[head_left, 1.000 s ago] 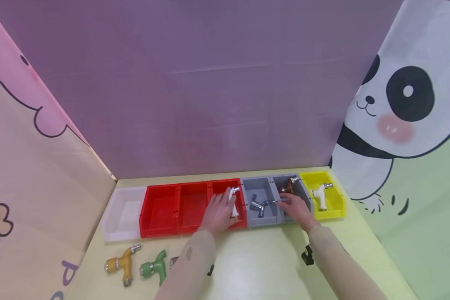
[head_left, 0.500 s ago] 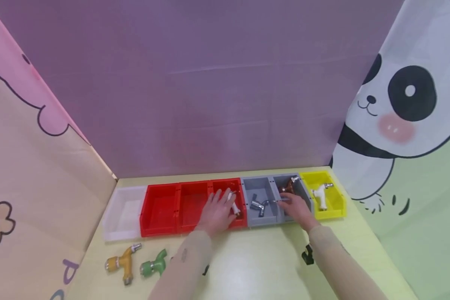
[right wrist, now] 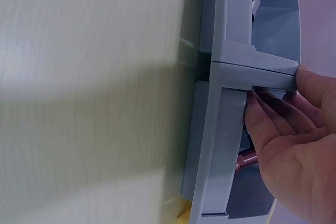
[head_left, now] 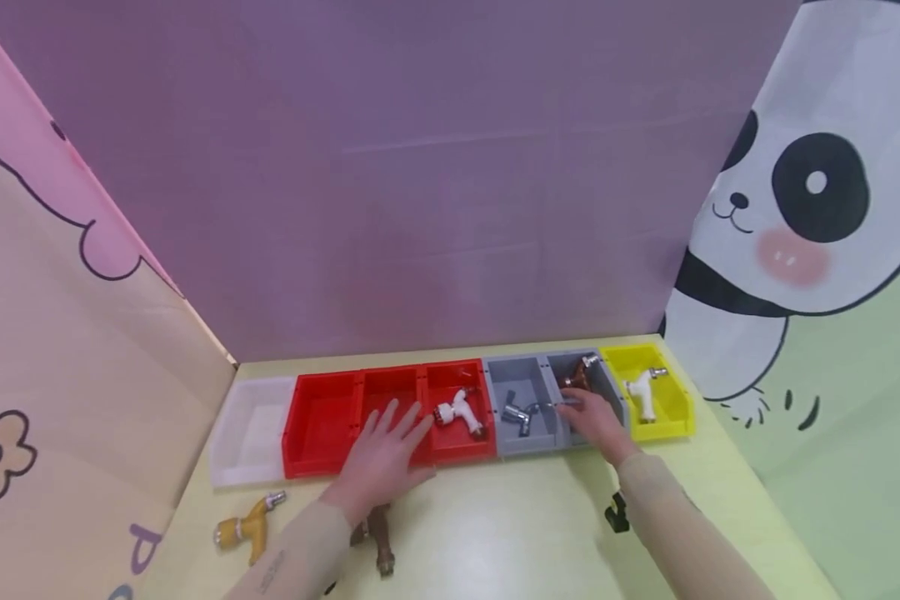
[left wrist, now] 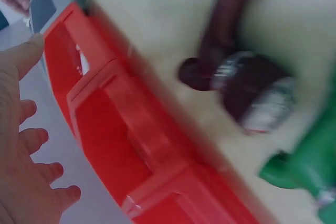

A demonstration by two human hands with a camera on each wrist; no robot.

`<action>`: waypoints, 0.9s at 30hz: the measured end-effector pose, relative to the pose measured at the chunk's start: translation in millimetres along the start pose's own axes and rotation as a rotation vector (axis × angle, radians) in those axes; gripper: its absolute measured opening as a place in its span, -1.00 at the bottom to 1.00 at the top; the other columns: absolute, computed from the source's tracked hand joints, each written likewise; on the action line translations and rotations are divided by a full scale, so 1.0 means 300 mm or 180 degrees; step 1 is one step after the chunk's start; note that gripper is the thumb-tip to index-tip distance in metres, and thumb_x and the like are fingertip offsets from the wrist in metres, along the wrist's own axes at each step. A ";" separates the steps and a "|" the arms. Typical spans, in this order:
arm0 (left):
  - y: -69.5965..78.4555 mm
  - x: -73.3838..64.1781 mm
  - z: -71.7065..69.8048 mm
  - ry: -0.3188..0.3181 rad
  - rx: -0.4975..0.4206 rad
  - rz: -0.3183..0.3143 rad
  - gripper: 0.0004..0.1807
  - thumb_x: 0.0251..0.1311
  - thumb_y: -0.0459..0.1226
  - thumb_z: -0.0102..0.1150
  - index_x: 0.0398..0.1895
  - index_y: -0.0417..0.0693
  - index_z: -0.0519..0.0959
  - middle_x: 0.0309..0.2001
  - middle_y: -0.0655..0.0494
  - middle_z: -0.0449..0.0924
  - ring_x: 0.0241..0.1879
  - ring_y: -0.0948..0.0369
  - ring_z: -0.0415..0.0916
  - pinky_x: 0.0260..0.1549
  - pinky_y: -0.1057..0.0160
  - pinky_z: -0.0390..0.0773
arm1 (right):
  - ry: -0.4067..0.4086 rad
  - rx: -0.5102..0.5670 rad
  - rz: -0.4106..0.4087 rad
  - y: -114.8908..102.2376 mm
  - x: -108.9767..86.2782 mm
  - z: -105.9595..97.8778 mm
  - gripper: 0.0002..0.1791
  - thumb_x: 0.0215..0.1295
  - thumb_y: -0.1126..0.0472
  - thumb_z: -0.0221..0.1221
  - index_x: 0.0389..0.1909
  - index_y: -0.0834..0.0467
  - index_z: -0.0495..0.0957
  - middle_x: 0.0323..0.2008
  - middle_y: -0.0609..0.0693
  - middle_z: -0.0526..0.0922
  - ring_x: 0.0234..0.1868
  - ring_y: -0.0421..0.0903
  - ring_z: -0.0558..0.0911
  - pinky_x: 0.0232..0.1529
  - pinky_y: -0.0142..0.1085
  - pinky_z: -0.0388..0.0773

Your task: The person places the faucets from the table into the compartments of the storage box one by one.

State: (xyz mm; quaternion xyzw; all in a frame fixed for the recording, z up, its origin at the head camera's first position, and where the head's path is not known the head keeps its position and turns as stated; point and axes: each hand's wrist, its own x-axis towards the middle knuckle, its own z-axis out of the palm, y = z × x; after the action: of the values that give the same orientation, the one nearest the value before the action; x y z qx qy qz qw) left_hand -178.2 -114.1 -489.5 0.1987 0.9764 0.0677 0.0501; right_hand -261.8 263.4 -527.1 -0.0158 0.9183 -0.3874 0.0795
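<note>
My left hand (head_left: 386, 454) is spread with straight fingers over the front of the red bins (head_left: 322, 425) and holds nothing. Close to its right, a white tap (head_left: 461, 412) lies in the rightmost red bin. Below that hand a brown tap (head_left: 380, 542) lies on the table. A green tap (left wrist: 320, 166) shows in the left wrist view; my left arm hides it from the head view. My right hand (head_left: 592, 421) pinches the wall between the two grey bins (right wrist: 257, 74), thumb on one side and fingers on the other. A chrome tap (head_left: 521, 414) lies in the left grey bin.
A reddish-brown tap (head_left: 576, 377) sits in the right grey bin, and another white tap (head_left: 642, 390) in the yellow bin (head_left: 667, 421). A translucent white bin (head_left: 251, 433) ends the row on the left. On the table's left lies an ochre tap (head_left: 251, 529).
My left hand has let go of the white tap, which now lies in the rightmost red bin. It has moved left and toward me. My right hand stays at the grey bins.
</note>
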 end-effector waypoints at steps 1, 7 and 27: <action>-0.006 -0.022 0.003 -0.0031 -0.0025 0.0005 0.01 0.09 0.25 0.38 0.60 0.23 0.22 0.62 0.05 0.07 0.60 -0.17 -0.12 0.50 -0.30 0.00 | -0.0014 -0.0006 -0.0008 -0.002 -0.001 -0.001 -0.43 0.52 0.06 0.15 0.39 0.30 0.41 0.30 0.34 0.52 0.25 0.29 0.57 0.24 0.15 0.51; -0.038 -0.141 0.051 -0.0293 -0.0196 0.0071 0.00 0.08 0.29 0.35 0.59 0.24 0.25 0.61 0.08 0.09 0.60 -0.20 -0.17 0.48 -0.37 -0.10 | -0.0074 0.0018 0.0059 -0.005 -0.001 -0.002 -0.43 0.53 0.07 0.13 0.41 0.29 0.39 0.34 0.33 0.48 0.29 0.28 0.52 0.27 0.16 0.48; -0.087 -0.351 0.260 -0.0991 -0.0226 0.0134 -0.04 0.09 0.58 -0.11 0.54 0.44 0.29 0.61 0.12 0.10 0.58 -0.18 -0.04 0.40 -0.45 0.04 | -0.0115 0.0052 0.0119 -0.010 -0.005 0.000 -0.43 0.54 0.06 0.12 0.43 0.28 0.37 0.38 0.32 0.45 0.32 0.28 0.50 0.29 0.17 0.46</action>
State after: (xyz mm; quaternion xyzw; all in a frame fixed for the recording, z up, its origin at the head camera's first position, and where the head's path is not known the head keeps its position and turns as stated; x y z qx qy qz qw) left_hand -81.8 -170.7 -562.8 0.2253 0.9495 0.0715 0.2064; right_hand -260.5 261.5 -524.6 -0.0050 0.9137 -0.3930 0.1034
